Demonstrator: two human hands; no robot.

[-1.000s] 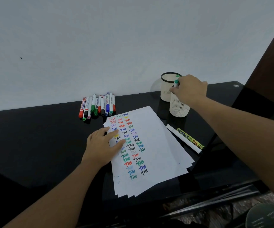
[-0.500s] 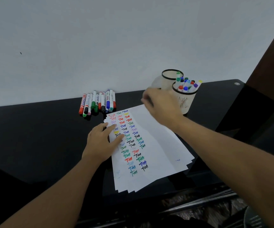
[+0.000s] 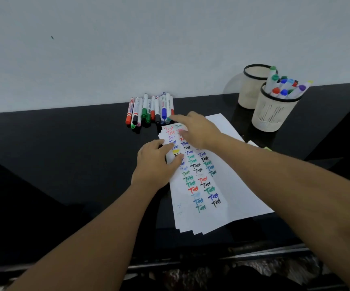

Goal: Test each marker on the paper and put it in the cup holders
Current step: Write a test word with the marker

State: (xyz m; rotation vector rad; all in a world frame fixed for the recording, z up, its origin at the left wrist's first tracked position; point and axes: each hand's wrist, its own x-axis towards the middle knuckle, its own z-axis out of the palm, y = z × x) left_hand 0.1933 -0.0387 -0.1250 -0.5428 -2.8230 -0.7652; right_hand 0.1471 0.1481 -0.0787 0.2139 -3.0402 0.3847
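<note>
Black surface [image 3: 65, 164] carries fanned paper [image 3: 228, 185] at centre; left hand [image 3: 155, 164] presses flat on its left edge, fingers straight. Right hand [image 3: 193, 131] reaches, fingers extended and empty, touching the far marker row [image 3: 149, 110]. Near cup holder [image 3: 272, 110] on the right is full of markers; the far cup holder [image 3: 251, 87] stands behind.

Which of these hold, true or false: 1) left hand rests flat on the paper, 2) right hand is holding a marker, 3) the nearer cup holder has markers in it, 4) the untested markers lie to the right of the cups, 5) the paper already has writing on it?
1) True: the left hand rests on the paper with fingers spread.
2) False: the right hand holds nothing; its fingers reach toward the row of loose markers.
3) True: the nearer cup holder holds several capped markers.
4) False: they lie on the table to the left of the cups, by the wall.
5) True: columns of coloured "Test" words.
</note>
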